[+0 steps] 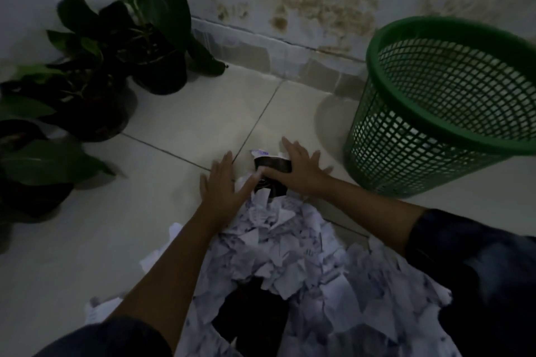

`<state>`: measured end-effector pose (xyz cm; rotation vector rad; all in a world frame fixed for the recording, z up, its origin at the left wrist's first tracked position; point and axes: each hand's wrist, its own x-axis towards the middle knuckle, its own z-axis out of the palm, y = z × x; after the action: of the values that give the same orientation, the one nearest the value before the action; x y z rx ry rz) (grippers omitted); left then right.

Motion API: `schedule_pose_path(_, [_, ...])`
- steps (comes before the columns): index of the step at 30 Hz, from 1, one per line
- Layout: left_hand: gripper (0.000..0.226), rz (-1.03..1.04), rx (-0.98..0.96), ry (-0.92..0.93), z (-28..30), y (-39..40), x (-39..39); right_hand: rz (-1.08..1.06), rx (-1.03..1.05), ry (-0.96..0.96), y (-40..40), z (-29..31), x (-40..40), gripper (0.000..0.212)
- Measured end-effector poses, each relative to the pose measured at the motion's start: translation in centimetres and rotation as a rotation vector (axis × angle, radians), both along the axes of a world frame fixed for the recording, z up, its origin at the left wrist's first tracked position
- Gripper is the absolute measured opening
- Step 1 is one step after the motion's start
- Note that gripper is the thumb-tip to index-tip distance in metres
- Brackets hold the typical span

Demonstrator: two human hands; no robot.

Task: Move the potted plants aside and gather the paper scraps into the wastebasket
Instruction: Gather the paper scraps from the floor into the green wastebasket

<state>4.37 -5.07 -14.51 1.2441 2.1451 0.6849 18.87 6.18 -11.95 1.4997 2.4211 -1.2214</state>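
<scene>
Print on the paper scraps [290, 240] is unreadable.

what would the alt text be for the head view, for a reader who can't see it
Two bare hands, the left hand and right hand, lie flat with straight fingers at the far edge of a heap of torn white paper scraps on a pale tiled floor. A green mesh plastic wastebasket stands at right; dark-leaved potted plants sit at left by the wall.

Two bare forearms extend from dark blue sleeves pushed up toward the elbows, the fabric faintly mottled in the dim light. The left hand [222, 182] and right hand [295, 166] carry no gloves, rings or watch.
</scene>
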Motion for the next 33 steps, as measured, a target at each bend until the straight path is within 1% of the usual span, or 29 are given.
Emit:
schedule_pose_path(2, [0.103,-0.030,0.013,-0.029,0.1,0.6,0.4,0.101,0.024,0.043,-0.1,1.0,-0.6,0.079])
schedule_pose_path(4, [0.095,-0.111,0.079,-0.017,0.1,0.6,0.9,0.136,0.088,0.106,-0.7,1.4,-0.5,0.044])
schedule_pose_path(6, [0.089,-0.175,0.252,-0.036,-0.1,0.2,1.3,0.109,0.104,0.189,-1.9,1.4,0.2,0.027])
schedule_pose_path(8, [0.079,-0.176,0.392,0.009,-0.7,-0.6,1.8,0.095,0.102,0.240,-3.1,1.2,1.3,0.015])
schedule_pose_path(10, [0.069,-0.185,0.408,0.079,-1.1,-1.6,2.5,0.081,0.073,0.242,-3.8,1.2,2.5,0.013])
schedule_pose_path(13, [0.052,-0.234,0.278,0.019,-0.3,-2.9,3.1,0.047,0.057,0.227,-4.1,1.9,4.2,0.015])
schedule_pose_path(15, [0.044,-0.320,0.174,0.079,0.2,-3.3,2.9,0.026,0.119,0.222,-4.1,3.0,5.3,0.014])
schedule_pose_path(17, [0.044,-0.333,0.152,0.069,0.7,-3.3,2.4,-0.003,0.172,0.275,-4.2,4.5,6.3,0.017])
schedule_pose_path(19, [0.045,-0.284,0.198,0.021,1.6,-3.0,2.0,-0.030,0.219,0.348,-4.3,6.6,6.9,0.021])
schedule_pose_path(21, [0.042,-0.224,0.267,-0.017,3.1,-2.2,1.7,-0.042,0.301,0.405,-4.6,8.8,7.4,0.020])
schedule_pose_path(24, [0.038,-0.156,0.385,-0.019,7.0,0.0,2.1,-0.042,0.420,0.483,-5.1,12.5,8.0,0.020])
schedule_pose_path(27, [0.040,-0.162,0.522,-0.036,11.3,2.4,3.1,-0.072,0.446,0.563,-5.1,15.4,8.5,0.015])
schedule_pose_path(33, [0.039,-0.149,0.732,-0.111,17.8,6.9,6.2,-0.197,0.511,0.727,-4.8,20.6,10.5,0.020])
